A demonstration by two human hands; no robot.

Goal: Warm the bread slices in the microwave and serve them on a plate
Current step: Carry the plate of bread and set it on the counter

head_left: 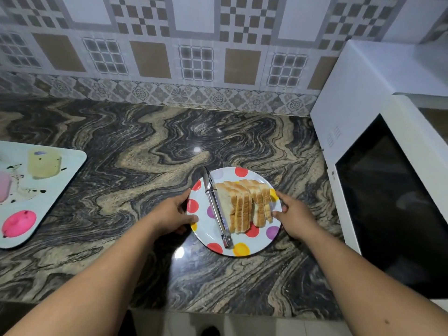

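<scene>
So the counter [135, 146] is this dark swirly stone slab running under a patterned tile wall [194, 44]. The plate is my reference point for everything else. Right of the plate sits a white microwave [378, 151], door closed, dark window facing out. Way off to the left of the plate there's a pale tray [72, 163] with printed fruit-ish shapes on it. The plate [213, 236] itself is white with red, yellow and purple dots, sitting flat on the counter. The bread slices [244, 204] stand in a leaning row across the middle of the plate. Metal tongs [215, 207] lie on the plate just left of the bread, tips poking past the far rim. The left hand [172, 214] grips the plate's left rim, thumb on top. The right hand [294, 214] grips the right rim the same way, fingers curled around the edge.
</scene>
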